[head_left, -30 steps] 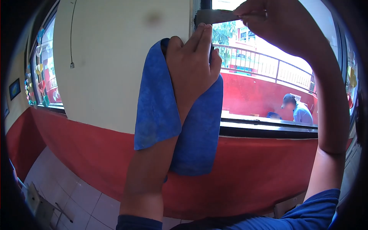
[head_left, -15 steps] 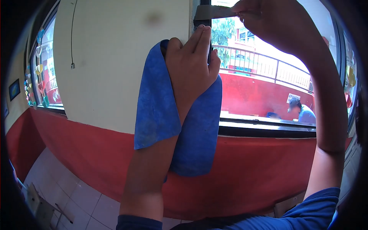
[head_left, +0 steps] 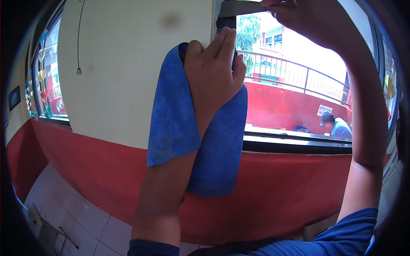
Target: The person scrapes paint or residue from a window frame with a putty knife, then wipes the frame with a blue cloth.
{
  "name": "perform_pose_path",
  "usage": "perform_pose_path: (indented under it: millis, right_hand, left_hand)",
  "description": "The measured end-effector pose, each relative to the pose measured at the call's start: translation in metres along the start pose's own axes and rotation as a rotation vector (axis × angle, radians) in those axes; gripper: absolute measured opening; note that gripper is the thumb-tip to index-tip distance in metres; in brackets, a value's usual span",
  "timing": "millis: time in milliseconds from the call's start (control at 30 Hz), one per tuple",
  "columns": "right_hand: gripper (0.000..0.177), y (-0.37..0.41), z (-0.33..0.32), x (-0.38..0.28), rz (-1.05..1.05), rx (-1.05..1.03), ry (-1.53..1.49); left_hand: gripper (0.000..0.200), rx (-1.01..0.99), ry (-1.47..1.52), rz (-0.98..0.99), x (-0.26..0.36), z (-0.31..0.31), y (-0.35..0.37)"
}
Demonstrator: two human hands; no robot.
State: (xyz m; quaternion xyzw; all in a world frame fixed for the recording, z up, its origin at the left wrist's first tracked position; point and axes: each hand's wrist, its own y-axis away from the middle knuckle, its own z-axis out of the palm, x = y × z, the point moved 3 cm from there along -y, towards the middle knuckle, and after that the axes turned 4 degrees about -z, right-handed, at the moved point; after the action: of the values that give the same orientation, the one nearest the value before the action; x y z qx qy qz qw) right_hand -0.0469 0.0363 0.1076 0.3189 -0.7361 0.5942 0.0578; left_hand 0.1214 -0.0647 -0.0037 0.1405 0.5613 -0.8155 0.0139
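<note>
The right hand (head_left: 307, 21), pinching a strip (head_left: 239, 7), is edging upward, while the left hand (head_left: 213, 72) is still clamping the cloth (head_left: 171, 119) against the frame (head_left: 225, 22).

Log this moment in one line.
left hand: grips blue cloth against window frame | right hand: pinches grey strip at frame top | background: person beyond window

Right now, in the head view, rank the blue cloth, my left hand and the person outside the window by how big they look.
Largest: blue cloth.
Next: left hand.
Smallest-looking: person outside, though only because they are far off.
</note>
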Motion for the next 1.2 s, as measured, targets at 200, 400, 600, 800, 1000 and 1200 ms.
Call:
perform_pose_path:
  millis: [200, 400, 600, 800, 1000, 1200]
  right_hand:
    - [0.034, -0.014, 0.001, 0.013, 0.065, -0.044, 0.074]
    - [0.033, -0.016, -0.012, 0.001, 0.219, -0.182, -0.039]
    - [0.032, -0.002, 0.000, 0.007, -0.012, -0.012, 0.029]
    - [0.031, -0.002, -0.001, 0.007, 0.026, -0.042, -0.049]
    - [0.030, -0.011, -0.002, 0.018, 0.007, -0.116, -0.004]
    - [0.030, -0.021, 0.023, 0.048, -0.034, -0.102, -0.052]
  left_hand:
    - [0.042, -0.038, -0.005, -0.028, 0.002, -0.003, -0.001]
    - [0.042, -0.061, -0.016, -0.020, 0.002, -0.005, -0.002]
    - [0.041, -0.034, 0.017, -0.024, 0.002, -0.003, -0.002]
    - [0.041, -0.017, 0.005, -0.004, 0.001, -0.001, -0.001]
    - [0.041, -0.009, 0.032, -0.014, 0.002, -0.003, -0.002]
    - [0.040, -0.016, 0.017, -0.008, 0.000, -0.003, -0.002]
